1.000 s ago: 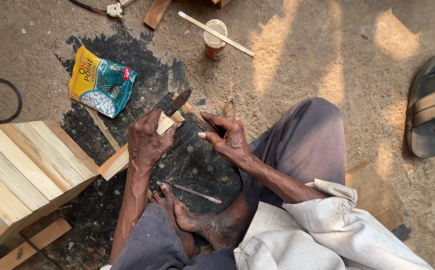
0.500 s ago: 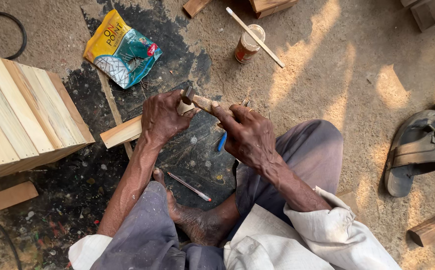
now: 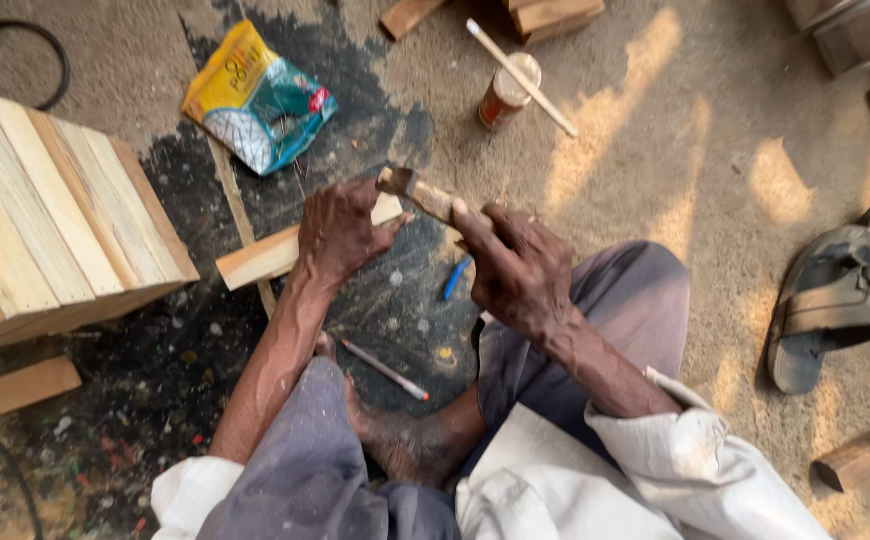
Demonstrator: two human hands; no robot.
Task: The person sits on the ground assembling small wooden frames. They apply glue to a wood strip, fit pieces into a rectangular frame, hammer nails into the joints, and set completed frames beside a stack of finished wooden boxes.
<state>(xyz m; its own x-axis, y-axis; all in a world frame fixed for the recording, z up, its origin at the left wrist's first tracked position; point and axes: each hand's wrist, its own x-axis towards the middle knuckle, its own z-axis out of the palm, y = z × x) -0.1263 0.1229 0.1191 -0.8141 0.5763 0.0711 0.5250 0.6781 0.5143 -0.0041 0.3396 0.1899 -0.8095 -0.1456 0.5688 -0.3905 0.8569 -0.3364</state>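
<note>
Down on the ground, the left hand (image 3: pixel 340 232) presses on a short wooden strip (image 3: pixel 273 256), its fingers curled over the strip's near end and gripping it. The right hand (image 3: pixel 517 268) is clenched round the wooden handle of a chisel (image 3: pixel 417 192), whose metal head sticks out just past the fingertips and meets the strip's end beside the left thumb. Beyond both sets of fingers lies bare, dark-stained ground up to a yellow and teal packet (image 3: pixel 258 97). Further off from the right fingers stands a small brown tin (image 3: pixel 506 94) with a thin stick (image 3: pixel 521 64) across its top. Outward of the left wrist sits a slatted wooden box (image 3: pixel 50 215), its edge near the strip's far end. Under the hands lie a blue pen (image 3: pixel 455 278) and a pencil (image 3: pixel 385 369). Well out past the right forearm rests a sandal (image 3: pixel 827 312).
</note>
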